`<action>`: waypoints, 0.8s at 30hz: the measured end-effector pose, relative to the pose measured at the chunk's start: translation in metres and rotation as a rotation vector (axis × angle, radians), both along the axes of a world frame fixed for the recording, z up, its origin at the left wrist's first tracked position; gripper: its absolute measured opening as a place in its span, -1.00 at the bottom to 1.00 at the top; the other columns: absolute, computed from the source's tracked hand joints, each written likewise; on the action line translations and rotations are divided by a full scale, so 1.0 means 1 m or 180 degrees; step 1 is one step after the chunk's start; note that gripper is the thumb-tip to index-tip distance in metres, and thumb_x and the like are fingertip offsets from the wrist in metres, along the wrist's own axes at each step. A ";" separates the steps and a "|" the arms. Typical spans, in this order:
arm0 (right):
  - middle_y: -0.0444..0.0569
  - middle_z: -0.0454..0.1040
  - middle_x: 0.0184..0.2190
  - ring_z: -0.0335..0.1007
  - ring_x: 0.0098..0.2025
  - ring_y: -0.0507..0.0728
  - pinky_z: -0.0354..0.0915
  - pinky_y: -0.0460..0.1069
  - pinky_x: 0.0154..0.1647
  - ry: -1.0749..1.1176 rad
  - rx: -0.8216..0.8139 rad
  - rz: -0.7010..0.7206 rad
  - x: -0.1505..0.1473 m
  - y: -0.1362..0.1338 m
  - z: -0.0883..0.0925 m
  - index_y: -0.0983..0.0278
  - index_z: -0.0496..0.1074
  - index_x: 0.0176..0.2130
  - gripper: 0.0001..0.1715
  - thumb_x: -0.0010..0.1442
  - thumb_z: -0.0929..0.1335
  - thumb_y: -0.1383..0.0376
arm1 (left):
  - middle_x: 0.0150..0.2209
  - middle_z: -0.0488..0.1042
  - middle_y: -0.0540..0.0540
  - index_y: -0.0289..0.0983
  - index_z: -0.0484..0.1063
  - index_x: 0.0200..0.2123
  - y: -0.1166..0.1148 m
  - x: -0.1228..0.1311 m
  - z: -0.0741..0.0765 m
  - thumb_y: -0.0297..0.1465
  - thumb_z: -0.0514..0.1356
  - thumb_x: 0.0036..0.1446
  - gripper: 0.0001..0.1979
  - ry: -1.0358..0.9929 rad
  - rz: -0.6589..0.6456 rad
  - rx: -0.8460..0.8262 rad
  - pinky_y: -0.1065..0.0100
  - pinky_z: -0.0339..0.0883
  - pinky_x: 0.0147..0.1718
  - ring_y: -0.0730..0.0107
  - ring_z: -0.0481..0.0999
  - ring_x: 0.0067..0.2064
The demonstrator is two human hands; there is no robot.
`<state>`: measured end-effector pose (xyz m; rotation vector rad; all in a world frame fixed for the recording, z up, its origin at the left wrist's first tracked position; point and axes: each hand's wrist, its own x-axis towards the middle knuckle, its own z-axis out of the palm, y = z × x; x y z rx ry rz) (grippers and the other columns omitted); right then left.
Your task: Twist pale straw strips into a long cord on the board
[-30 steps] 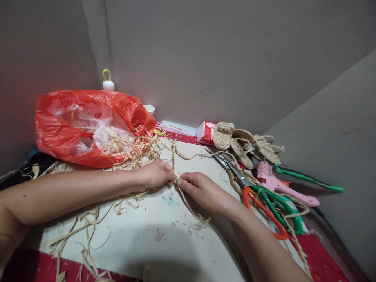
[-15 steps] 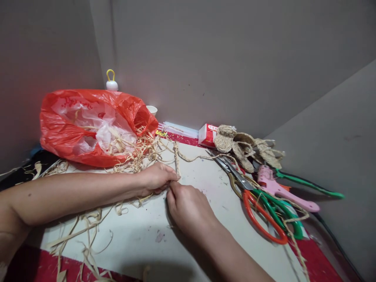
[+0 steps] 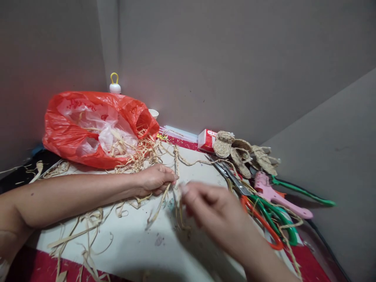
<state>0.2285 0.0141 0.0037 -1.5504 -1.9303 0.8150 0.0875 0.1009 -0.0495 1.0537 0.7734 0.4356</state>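
My left hand [image 3: 158,179] pinches the lower end of a thin braided straw cord [image 3: 176,159] over the pale board [image 3: 138,235]. Loose straw strands [image 3: 161,209] hang down below its fingertips. To the right of them, my right hand [image 3: 202,201] is raised and smeared by motion, with its thumb and forefinger near the strands. Whether it holds any strand cannot be made out. The cord runs up from my left hand and bends off to the right toward the scissors.
A red plastic bag [image 3: 63,141] spilling straw lies at the back left. Scissors with orange handles [image 3: 261,223], a pink glue gun [image 3: 272,192], green-handled pliers [image 3: 305,190], woven straw pieces [image 3: 225,144] and a red-and-white box [image 3: 206,140] sit at the right.
My right hand has moved right, away from my left hand, and loose strands now show between them. My left hand stays at the cord. The view has shifted slightly.
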 end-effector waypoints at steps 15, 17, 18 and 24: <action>-0.30 0.05 -0.81 -0.19 -0.78 -0.13 -0.23 -0.19 -0.80 0.2358 -0.2191 -0.0209 0.015 0.047 -0.050 0.29 0.20 -0.60 -0.52 0.07 0.33 0.00 | -0.61 0.33 0.02 -0.35 0.31 -0.58 0.001 -0.002 0.003 -0.24 0.10 0.09 -0.68 0.0123 -0.0264 0.1277 0.48 0.05 -0.52 0.58 0.18 -0.57; -0.33 0.01 -0.80 -0.25 -0.78 -0.14 -0.26 -0.19 -0.81 0.2614 -0.2435 0.0012 0.020 0.050 -0.052 0.29 0.20 -0.59 -0.53 0.08 0.33 0.00 | -0.52 0.42 -0.05 -0.37 0.36 -0.53 0.003 -0.003 0.004 -0.25 0.09 0.11 -0.69 0.0066 -0.0407 0.1247 0.48 0.11 -0.48 0.54 0.26 -0.51; -0.34 -0.01 -0.79 -0.27 -0.77 -0.14 -0.27 -0.19 -0.81 0.2785 -0.2556 0.0096 0.021 0.051 -0.053 0.28 0.19 -0.59 -0.53 0.08 0.34 0.01 | -0.49 0.44 -0.07 -0.38 0.38 -0.49 0.004 -0.004 0.004 -0.25 0.08 0.12 -0.70 0.0063 -0.0450 0.1262 0.48 0.13 -0.46 0.53 0.29 -0.49; -0.37 -0.03 -0.73 -0.34 -0.73 -0.18 -0.32 -0.23 -0.77 0.3449 -0.2755 0.0254 0.020 0.053 -0.054 0.31 0.20 -0.54 -0.62 0.00 0.44 0.19 | -0.48 0.38 0.01 -0.36 0.36 -0.42 0.010 -0.009 0.008 -0.28 0.05 0.14 -0.75 0.0385 -0.0558 0.1720 0.50 0.12 -0.45 0.55 0.24 -0.47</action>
